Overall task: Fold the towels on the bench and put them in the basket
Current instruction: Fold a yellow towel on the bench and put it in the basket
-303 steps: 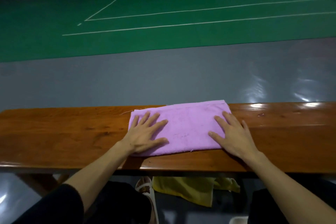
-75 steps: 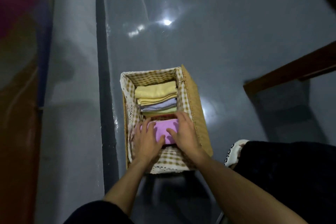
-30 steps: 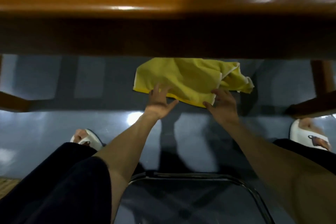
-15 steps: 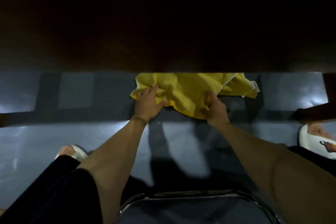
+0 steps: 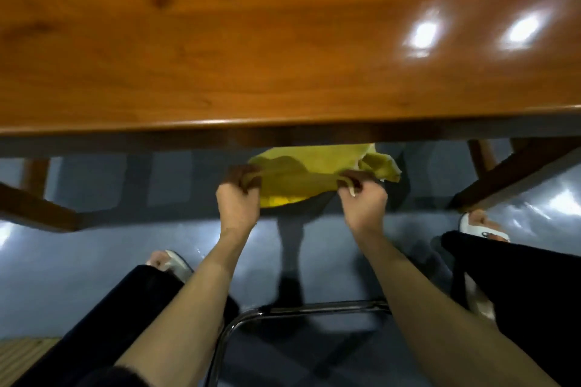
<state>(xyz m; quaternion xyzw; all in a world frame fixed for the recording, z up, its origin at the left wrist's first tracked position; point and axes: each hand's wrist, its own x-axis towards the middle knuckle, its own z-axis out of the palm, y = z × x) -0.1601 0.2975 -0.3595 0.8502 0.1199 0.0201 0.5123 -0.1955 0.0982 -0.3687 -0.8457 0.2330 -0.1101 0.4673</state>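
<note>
Both hands reach down and away from the person, under the near edge of the table (image 5: 220, 41). The glossy brown wooden top of the table fills the upper half of the view and carries 2 bright light reflections at the right.

The left hand (image 5: 238, 203) is closed into a fist, its fingers curled round the left edge of the yellow towel (image 5: 298, 181). The right hand (image 5: 364, 203) is also closed, its fingers and thumb pinching a bunched fold at the towel's right side.

The towel hangs crumpled between the 2 hands, just below the table's near edge. Its far part is hidden behind that edge, and a loose corner sticks out to the right of the right hand. A brighter yellow strip shows along its lower edge between the hands. Whether any of it touches the floor (image 5: 94, 261) cannot be told.

The floor is grey-blue and shiny. 2 slanted wooden braces (image 5: 509, 181) of the table show at left and right.

Near the camera lie the curved metal chair frame (image 5: 298, 308) and 2 dark trouser legs (image 5: 110, 324). A pale sandal (image 5: 171, 262) shows at the end of each leg.
</note>
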